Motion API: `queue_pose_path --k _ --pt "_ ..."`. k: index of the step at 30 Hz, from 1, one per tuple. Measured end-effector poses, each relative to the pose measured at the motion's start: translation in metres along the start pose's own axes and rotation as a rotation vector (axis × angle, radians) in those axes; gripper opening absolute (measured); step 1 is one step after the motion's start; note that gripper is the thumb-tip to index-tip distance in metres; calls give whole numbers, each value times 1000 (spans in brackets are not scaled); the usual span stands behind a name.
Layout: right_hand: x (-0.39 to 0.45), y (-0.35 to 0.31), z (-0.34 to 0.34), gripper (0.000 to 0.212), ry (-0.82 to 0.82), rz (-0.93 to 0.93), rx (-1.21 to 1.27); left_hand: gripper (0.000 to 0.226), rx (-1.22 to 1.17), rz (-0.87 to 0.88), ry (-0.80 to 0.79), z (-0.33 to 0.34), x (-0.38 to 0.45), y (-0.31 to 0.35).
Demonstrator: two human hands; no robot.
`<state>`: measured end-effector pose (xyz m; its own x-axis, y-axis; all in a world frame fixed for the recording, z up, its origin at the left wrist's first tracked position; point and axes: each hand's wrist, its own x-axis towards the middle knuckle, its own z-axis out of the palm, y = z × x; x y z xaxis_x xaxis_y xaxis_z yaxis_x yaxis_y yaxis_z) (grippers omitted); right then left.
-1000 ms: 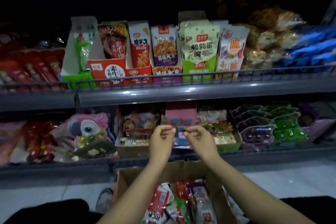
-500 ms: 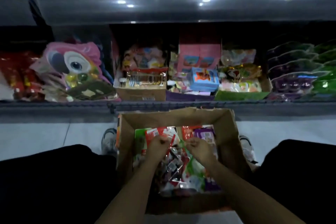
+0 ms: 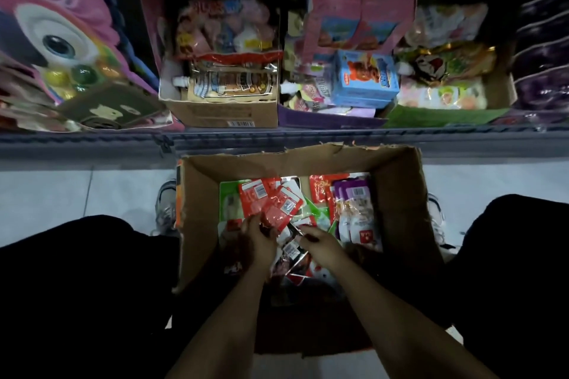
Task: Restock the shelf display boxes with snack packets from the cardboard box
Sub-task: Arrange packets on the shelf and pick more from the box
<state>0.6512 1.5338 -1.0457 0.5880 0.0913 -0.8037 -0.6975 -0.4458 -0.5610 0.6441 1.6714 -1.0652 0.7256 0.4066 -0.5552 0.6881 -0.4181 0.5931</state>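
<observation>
Both hands work inside the box [image 3: 397, 194] below the shelf edge [image 3: 308, 140]: left hand [image 3: 258, 240] grips red packets [image 3: 271, 203]; right hand [image 3: 320, 243] pinches a packet.

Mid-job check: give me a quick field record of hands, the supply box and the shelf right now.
left hand: in the cardboard box, gripping red snack packets
right hand: in the box, pinching a packet; which one is unclear
box contents: red, green and purple packets
shelf above: brown display box, blue carton
box position: on the floor, between the person's knees
</observation>
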Motion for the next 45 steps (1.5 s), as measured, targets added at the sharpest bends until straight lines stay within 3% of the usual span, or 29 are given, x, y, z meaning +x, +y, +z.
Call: queue_pose_path --k 4,7,9,14,20,29,31,34,38,45 --pt "4 -4 4 42 1 6 61 45 98 59 -25 0 5 0" --pt "5 -6 4 40 25 16 132 43 -84 -58 -131 8 5 2" --pt "5 -5 3 41 40 36 224 41 -207 -119 -120 12 3 6" --pt "9 -2 -7 54 3 39 367 43 -284 -33 -131 4 -8 22" --pt "-3 -9 -24 70 -76 11 377 61 -348 24 -294 -20 -20 57" --pt "-59 -51 -61 54 -79 -244 443 51 -378 133 -498 -71 -53 103" --pt "-79 -63 -69 44 -64 -300 410 52 -342 150 -486 -87 -67 122" --pt "-112 -86 -79 29 -48 -371 365 74 -242 183 -441 -110 -79 149" --pt "-157 -124 -90 31 -23 -479 320 56 -82 275 -382 -148 -88 193" --pt "-224 -191 -108 37 48 -691 224 33 85 535 -488 -229 -129 262"
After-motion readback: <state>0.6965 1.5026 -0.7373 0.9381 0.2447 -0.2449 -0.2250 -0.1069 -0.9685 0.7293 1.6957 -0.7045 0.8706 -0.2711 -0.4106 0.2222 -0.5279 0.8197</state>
